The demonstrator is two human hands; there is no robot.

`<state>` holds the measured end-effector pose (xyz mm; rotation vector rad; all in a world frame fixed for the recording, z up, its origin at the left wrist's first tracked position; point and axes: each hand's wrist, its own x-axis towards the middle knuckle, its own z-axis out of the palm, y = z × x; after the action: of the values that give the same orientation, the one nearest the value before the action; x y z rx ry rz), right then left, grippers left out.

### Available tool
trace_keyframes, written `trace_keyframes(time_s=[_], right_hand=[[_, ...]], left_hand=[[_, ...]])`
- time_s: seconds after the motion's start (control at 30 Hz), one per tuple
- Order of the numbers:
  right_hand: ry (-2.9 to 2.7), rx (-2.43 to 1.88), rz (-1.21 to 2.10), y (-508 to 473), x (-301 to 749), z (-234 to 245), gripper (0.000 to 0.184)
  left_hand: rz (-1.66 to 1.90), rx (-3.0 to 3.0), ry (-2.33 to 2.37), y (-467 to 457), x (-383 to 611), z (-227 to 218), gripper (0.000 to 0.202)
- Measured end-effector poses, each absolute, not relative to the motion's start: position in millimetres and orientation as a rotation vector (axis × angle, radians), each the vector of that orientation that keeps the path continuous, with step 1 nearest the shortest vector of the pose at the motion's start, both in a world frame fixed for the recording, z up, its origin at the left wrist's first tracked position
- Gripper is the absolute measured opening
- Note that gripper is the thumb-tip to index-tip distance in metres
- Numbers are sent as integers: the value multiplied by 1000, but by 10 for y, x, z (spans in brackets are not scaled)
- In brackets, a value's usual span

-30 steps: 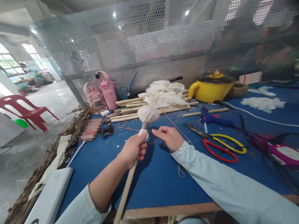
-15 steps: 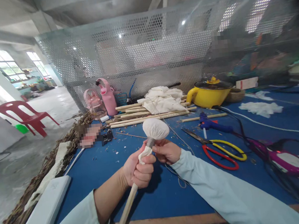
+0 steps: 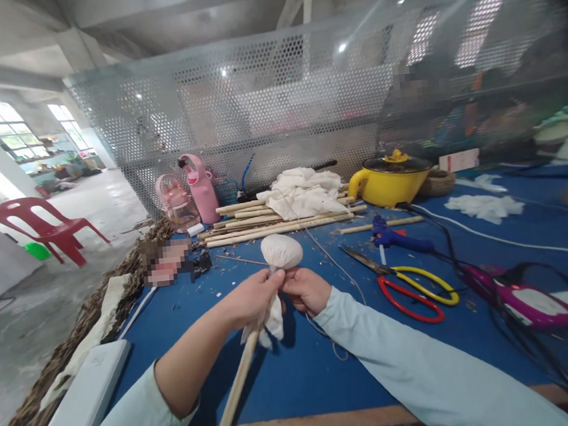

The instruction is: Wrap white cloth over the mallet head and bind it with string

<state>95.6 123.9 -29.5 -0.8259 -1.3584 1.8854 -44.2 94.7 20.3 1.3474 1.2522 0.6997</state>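
My left hand is closed round the neck of a wooden stick topped with a round white cloth-wrapped head. Loose cloth ends hang out below the fingers. The stick slants down toward the table's near edge. Close against the neck, my right hand is closed in a pinch, its fingertips touching the left hand's. A thin grey cord trails beneath the right wrist and seems to run into those fingers. The fingers mostly hide the winding at the neck.
Scissors and a blue glue gun lie to the right, with a yellow pot behind. Wooden sticks and white cloth are stacked at the back. A white device and dried stalks line the left edge.
My left hand has shifted up to the neck, its back now facing up and the cloth ends hanging free. The white head has dropped slightly and moved left. The right hand stays beside it.
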Motion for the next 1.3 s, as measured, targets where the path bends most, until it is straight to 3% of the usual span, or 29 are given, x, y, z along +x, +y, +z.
trace_keyframes(time_s=[0.13,0.27,0.4,0.5,0.6,0.77,0.97,1.3], right_hand=[[-1772,-932,1557,1214,1028,-169,30],[-2240,-1153,983,1219,1219,191,23],[-2259,-1201,631,1618,1344,432,30],[-2059,-1471,491,2135,1349,433,36],[-1764,-1769,506,2567,1263,364,37],[-1750,-1748,839,2921,932,448,14],[-1677,-1509,945,3268,707,1150,22],[-1591,-1222,831,3394,704,2033,19]], left_hand=[[885,1392,1353,870,-489,81,38],[924,1056,1342,890,-648,-25,38],[886,970,1317,881,-693,-89,38],[767,1071,1334,820,-643,-159,36],[658,1225,1283,751,-592,-219,33],[619,1281,1268,721,-576,-233,30],[649,1250,1313,763,-617,-251,29],[647,1248,1327,784,-610,-290,28]])
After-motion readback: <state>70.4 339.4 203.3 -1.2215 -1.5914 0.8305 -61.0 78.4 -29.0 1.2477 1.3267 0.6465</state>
